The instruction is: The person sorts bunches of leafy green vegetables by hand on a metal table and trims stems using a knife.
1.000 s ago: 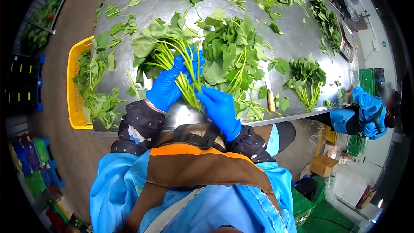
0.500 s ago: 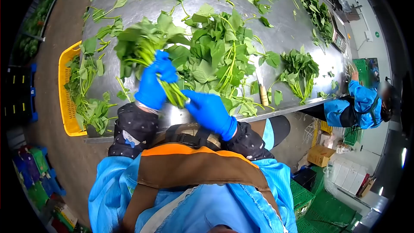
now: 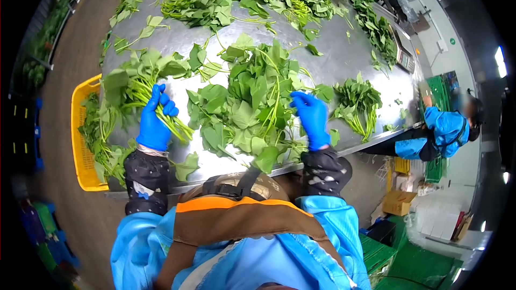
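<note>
My left hand point(image 3: 156, 121), in a blue glove, is closed around the stems of a bunch of leafy greens point(image 3: 141, 83). The leaves fan out to the upper left and the stem ends point down to the right. My right hand point(image 3: 312, 117), gloved in blue too, is at the right side of a loose pile of leafy greens point(image 3: 252, 96). Its fingers reach towards the leaves, partly bent and a little apart, with nothing visible in them. A gathered bunch point(image 3: 359, 104) lies to the right of that hand.
A yellow crate point(image 3: 80, 145) stands at the metal table's point(image 3: 177, 37) left edge, with greens beside and over it. More greens point(image 3: 215, 0) cover the far side. A scale point(image 3: 403, 56) is at the far right. A co-worker point(image 3: 446, 131) in blue stands at the right end.
My hands have moved apart. The left carried the bunch left and down; the right let go of its stem ends and moved right to the pile. The wooden-handled knife seen there is now hidden.
</note>
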The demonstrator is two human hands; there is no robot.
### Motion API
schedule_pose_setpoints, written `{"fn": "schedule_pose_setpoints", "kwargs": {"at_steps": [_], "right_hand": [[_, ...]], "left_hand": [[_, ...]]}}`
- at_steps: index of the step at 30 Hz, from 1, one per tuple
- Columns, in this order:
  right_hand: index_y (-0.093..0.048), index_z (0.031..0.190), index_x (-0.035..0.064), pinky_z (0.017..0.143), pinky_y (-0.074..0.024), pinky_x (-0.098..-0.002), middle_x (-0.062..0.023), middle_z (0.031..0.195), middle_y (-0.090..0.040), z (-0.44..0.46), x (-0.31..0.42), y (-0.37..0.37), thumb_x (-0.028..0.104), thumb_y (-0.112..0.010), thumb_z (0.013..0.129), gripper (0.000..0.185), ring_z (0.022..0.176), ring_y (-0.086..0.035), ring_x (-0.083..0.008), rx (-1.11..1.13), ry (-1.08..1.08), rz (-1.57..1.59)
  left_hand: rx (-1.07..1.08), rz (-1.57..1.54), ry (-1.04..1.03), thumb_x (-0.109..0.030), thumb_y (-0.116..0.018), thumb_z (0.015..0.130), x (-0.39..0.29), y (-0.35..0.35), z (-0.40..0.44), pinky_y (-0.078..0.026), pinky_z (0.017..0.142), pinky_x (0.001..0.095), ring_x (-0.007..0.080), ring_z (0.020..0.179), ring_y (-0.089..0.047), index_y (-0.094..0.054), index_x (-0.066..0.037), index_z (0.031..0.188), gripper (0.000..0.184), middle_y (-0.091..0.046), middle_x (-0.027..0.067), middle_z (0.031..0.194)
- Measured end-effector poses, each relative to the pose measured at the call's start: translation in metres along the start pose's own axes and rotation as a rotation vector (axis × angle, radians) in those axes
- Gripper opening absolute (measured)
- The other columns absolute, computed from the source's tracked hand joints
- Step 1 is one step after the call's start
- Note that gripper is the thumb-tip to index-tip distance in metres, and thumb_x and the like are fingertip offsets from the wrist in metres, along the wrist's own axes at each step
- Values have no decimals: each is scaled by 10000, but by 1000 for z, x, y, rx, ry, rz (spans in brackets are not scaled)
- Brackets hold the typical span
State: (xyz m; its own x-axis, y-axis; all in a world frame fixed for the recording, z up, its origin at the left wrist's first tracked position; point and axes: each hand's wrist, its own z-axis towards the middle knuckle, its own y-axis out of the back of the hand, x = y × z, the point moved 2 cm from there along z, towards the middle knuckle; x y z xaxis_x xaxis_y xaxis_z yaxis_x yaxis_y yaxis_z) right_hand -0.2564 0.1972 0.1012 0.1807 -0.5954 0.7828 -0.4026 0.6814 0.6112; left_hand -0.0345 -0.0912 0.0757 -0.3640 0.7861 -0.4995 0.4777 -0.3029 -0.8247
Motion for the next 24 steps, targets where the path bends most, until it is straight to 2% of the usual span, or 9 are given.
{"fn": "schedule_pose_setpoints", "kwargs": {"at_steps": [1, 5, 8, 10, 13, 14, 18, 21, 24], "right_hand": [[-667, 953, 114, 595, -460, -283, -95, 796, -662, 1, 5, 12, 291, -577, 809, 245, 670, -623, -188, -80, 84, 92], [-603, 1015, 44, 638, -472, -378, -123, 802, -648, -1, 17, -11, 523, -590, 738, 554, 747, -625, -276, -67, 82, -461], [-654, 873, 97, 670, -469, -386, -137, 794, -632, 5, -8, -44, 430, -569, 756, 363, 773, -603, -324, 162, 46, -629], [-666, 865, 101, 661, -478, -386, -137, 774, -632, -2, 5, -11, 352, -566, 730, 302, 739, -607, -324, 25, 85, -540], [-677, 874, 135, 610, -485, -328, -83, 808, -643, -15, 53, 55, 246, -619, 711, 205, 705, -620, -259, -89, 442, -702], [-676, 892, 161, 605, -488, -320, -58, 883, -642, -15, 60, 67, 234, -624, 708, 205, 727, -622, -247, 15, 476, -894], [-668, 921, 203, 577, -480, -301, -11, 1008, -629, -12, 83, 93, 82, -608, 702, 257, 698, -615, -228, -148, 885, -827], [-663, 936, 211, 615, -474, -297, 1, 1043, -618, -24, 104, 69, 10, -584, 631, 374, 755, -597, -197, -178, 1054, -855], [-656, 943, 202, 634, -466, -305, -6, 995, -611, -30, 110, 46, -2, -579, 605, 403, 782, -587, -203, -259, 1178, -713]], "left_hand": [[-9, 36, -12, -272, -492, 901, -1, 2, 0, -316, 523, 246, 90, 529, -350, -525, -81, 1005, 219, -418, -35, 661], [-21, 65, 44, -241, -482, 903, 11, -12, 5, -329, 534, 264, 107, 541, -372, -519, -70, 1032, 217, -453, -24, 678], [67, 38, 128, -216, -474, 892, 26, -15, 2, -337, 552, 263, 118, 563, -396, -533, -63, 1029, 214, -475, -18, 708], [60, 50, 138, -222, -482, 892, 20, -10, -2, -335, 553, 257, 114, 562, -397, -530, -63, 1036, 220, -478, -18, 711], [-27, 114, 91, -217, -500, 888, -1, 3, 2, -355, 517, 246, 105, 560, -421, -546, -68, 1054, 228, -516, -10, 734], [-30, 132, 85, -213, -506, 886, -5, 3, 6, -358, 511, 247, 104, 560, -426, -548, -68, 1056, 227, -524, -5, 749], [77, 179, 121, -204, -514, 881, -2, -38, 6, -420, 591, 257, 114, 611, -494, -533, -65, 1112, 271, -573, 33, 854], [221, 141, 307, -210, -494, 885, 19, -61, 11, -463, 735, 289, 161, 774, -561, -511, -46, 1139, 302, -580, 97, 1069], [294, 138, 403, -227, -501, 886, 46, -85, 6, -463, 804, 313, 229, 965, -573, -492, -48, 1159, 326, -560, 123, 1137]]}}
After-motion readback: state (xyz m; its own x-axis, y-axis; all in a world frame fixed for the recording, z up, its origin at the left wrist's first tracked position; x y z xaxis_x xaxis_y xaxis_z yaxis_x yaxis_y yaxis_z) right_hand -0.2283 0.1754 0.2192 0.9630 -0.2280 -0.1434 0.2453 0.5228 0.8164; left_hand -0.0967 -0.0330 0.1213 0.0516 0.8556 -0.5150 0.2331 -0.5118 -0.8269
